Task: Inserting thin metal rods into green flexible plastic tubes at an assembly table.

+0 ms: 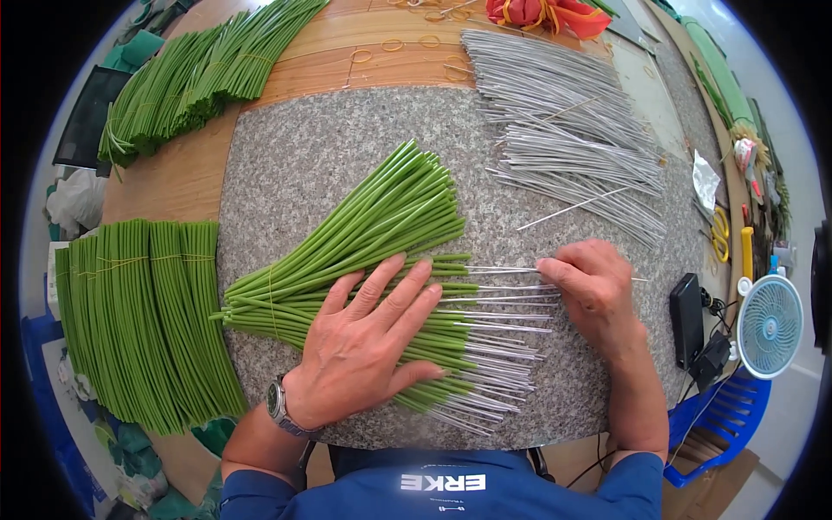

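Observation:
A fanned bundle of green plastic-looking stems [373,217] lies on the speckled grey stone slab [286,165], tied with a thin band near its left end. My left hand [360,347] rests on the lower part of the fan with its fingers spread across the stems. Silver wires [498,355] stick out from the right ends of those lower stems; the upper stems show no wire. To the right, my right hand [594,290] pinches a thin wire [511,270] between thumb and forefinger. That wire reaches a stem end just right of my left fingertips.
Loose silver wires [563,113] are heaped at the far right of the slab. Banded green stems stand in a near-left stack [143,321] and a far-left stack [208,69]. Rubber bands, a red bundle [555,16], yellow scissors [719,234] and a small fan [770,327] lie around.

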Tool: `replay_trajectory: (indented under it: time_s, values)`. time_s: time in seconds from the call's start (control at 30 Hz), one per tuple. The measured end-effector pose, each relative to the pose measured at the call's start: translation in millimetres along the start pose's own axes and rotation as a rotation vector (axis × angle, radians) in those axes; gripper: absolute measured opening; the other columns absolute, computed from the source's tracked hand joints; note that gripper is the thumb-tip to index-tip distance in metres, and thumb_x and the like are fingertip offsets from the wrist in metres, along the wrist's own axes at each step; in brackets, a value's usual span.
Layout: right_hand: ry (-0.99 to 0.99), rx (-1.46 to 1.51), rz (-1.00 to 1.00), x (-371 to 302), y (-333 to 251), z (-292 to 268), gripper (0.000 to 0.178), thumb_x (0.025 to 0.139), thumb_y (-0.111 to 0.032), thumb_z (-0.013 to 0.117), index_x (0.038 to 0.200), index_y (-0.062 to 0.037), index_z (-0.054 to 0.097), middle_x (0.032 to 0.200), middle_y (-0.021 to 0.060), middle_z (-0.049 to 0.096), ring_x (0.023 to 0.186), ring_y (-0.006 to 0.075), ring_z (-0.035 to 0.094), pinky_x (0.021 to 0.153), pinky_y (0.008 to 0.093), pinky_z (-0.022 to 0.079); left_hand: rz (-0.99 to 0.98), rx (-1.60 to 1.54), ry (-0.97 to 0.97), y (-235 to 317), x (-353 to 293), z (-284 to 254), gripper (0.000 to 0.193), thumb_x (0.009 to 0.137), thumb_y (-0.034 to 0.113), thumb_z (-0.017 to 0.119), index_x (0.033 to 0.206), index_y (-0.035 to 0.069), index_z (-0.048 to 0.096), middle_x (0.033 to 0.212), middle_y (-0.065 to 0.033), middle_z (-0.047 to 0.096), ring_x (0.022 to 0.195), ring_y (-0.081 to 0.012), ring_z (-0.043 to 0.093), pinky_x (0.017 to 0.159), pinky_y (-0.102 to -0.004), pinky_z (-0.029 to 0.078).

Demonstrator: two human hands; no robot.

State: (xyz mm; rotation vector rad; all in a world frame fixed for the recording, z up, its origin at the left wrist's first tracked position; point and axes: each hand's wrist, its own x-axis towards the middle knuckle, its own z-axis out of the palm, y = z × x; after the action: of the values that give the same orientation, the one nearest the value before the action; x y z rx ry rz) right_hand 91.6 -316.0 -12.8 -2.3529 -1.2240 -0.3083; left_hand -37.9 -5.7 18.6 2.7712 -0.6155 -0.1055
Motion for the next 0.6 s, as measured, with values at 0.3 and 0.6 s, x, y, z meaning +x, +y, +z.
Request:
replay_trajectory:
  time_s: [0.3, 0.6]
  values:
    - [-0.091, 0.206, 0.093, 29, -29, 27, 0.018, 0.085, -0.005, 0.086, 0.101, -0.0082, 0.078, 0.091, 0.008, 0.07, 0.085, 0.0281, 0.071, 0.072, 0.0396, 0.057, 0.027, 0.003, 0.024, -1, 1, 2, 0.085, 0.091, 0.063, 0.075, 0.153, 0.007, 0.062, 0.166, -0.013, 0.055, 0.154, -0.0359, 0.049, 0.125, -0.0525, 0.037]
    - [-0.012, -0.232, 0.129, 25, 22, -4, 0.032, 0.087, -0.002, 0.077, 0.117, -0.0143, 0.077, 0.118, 0.0048, 0.07, 0.116, 0.0265, 0.065, 0.099, 0.044, 0.047, 0.011, -0.047, 0.041, -2, -4, 2, 0.084, 0.086, 0.058, 0.082, 0.149, 0.006, 0.064, 0.164, -0.0126, 0.056, 0.153, -0.0357, 0.049, 0.124, -0.0528, 0.037]
